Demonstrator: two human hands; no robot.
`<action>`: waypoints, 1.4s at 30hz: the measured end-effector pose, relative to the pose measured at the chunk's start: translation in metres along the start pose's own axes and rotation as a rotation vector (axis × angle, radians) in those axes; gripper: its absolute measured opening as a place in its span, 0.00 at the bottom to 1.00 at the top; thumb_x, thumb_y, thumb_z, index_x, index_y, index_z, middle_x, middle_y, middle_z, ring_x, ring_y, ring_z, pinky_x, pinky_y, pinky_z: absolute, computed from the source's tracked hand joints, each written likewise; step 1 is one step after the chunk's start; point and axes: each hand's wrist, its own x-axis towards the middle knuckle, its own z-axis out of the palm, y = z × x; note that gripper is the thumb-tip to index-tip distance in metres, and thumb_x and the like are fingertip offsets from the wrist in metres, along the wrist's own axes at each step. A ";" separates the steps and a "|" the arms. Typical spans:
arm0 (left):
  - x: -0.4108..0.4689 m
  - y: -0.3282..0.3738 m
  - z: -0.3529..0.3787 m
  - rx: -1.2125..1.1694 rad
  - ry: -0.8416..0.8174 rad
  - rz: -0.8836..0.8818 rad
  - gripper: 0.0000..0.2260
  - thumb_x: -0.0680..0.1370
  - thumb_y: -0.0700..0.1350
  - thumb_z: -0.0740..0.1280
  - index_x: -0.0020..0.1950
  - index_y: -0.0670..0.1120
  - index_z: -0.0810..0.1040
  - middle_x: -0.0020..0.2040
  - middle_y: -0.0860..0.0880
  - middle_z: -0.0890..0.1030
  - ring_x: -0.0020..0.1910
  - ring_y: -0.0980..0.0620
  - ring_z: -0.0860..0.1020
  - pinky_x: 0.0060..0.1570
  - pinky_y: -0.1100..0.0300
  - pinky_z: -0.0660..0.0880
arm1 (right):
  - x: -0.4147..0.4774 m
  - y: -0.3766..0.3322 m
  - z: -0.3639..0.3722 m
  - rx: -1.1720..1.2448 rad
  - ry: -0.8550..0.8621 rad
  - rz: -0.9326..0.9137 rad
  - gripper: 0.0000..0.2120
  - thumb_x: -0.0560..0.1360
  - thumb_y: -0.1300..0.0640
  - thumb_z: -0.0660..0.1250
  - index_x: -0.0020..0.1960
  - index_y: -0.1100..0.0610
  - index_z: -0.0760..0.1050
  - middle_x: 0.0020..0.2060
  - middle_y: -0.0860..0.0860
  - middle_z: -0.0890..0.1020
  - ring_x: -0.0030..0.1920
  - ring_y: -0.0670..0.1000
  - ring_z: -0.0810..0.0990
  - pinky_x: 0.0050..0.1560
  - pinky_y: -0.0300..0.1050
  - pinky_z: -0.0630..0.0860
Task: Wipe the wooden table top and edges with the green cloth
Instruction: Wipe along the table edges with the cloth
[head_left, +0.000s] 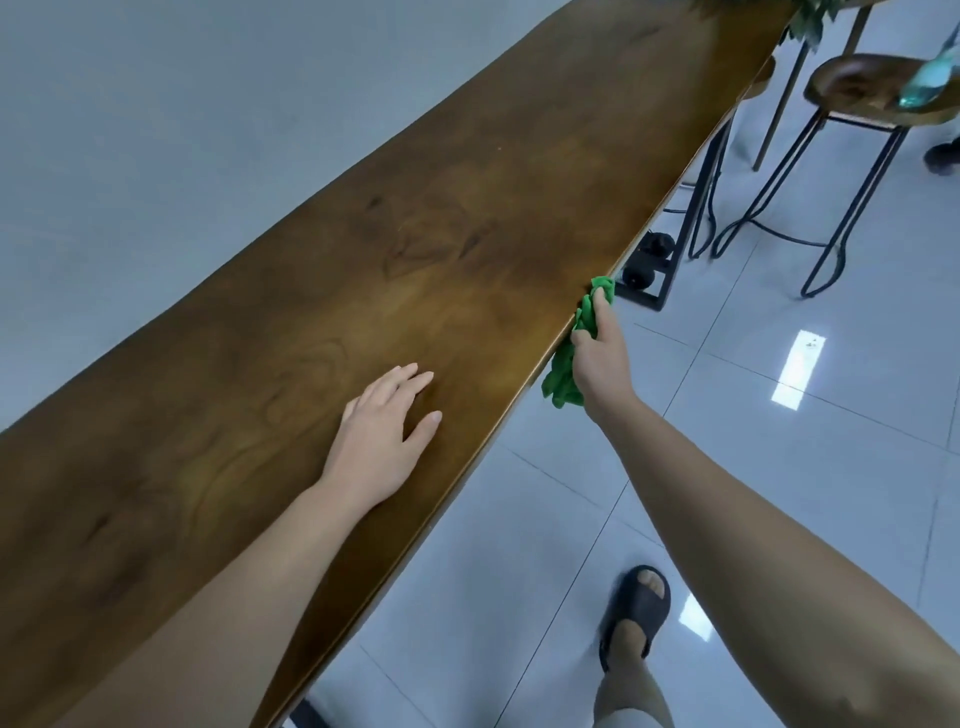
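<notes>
A long dark wooden table top (405, 249) runs from the lower left to the upper right, against a grey wall. My right hand (597, 358) grips a crumpled green cloth (563, 376) and presses it against the table's near edge, about halfway along. Part of the cloth hangs below the hand. My left hand (382, 436) lies flat on the table top with fingers spread, palm down, holding nothing.
A round wooden stool on black wire legs (862, 98) stands at the upper right, near a black metal table leg (691, 218). Black plugs and a power strip (647, 265) lie on the white tiled floor. My sandalled foot (636, 613) is below. Plant leaves (810, 21) hang at the table's far end.
</notes>
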 end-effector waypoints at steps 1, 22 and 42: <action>-0.017 -0.009 -0.002 0.004 0.006 0.006 0.26 0.88 0.61 0.59 0.86 0.57 0.66 0.86 0.55 0.64 0.86 0.53 0.59 0.84 0.44 0.56 | -0.026 0.002 0.011 -0.006 -0.005 0.000 0.37 0.82 0.59 0.55 0.89 0.40 0.57 0.85 0.41 0.64 0.80 0.54 0.72 0.79 0.64 0.73; -0.180 -0.092 -0.004 0.112 0.055 0.039 0.27 0.89 0.64 0.52 0.87 0.58 0.61 0.89 0.54 0.59 0.88 0.53 0.53 0.85 0.44 0.54 | -0.496 0.067 0.179 -0.025 -0.371 0.032 0.37 0.89 0.67 0.58 0.90 0.43 0.47 0.87 0.34 0.48 0.75 0.16 0.46 0.75 0.19 0.47; -0.182 -0.088 -0.001 0.162 0.073 0.026 0.29 0.88 0.66 0.46 0.88 0.58 0.60 0.89 0.53 0.59 0.88 0.52 0.54 0.85 0.42 0.55 | -0.300 0.037 0.132 -0.078 0.003 -0.012 0.37 0.85 0.68 0.54 0.91 0.50 0.55 0.88 0.47 0.61 0.86 0.51 0.62 0.86 0.59 0.62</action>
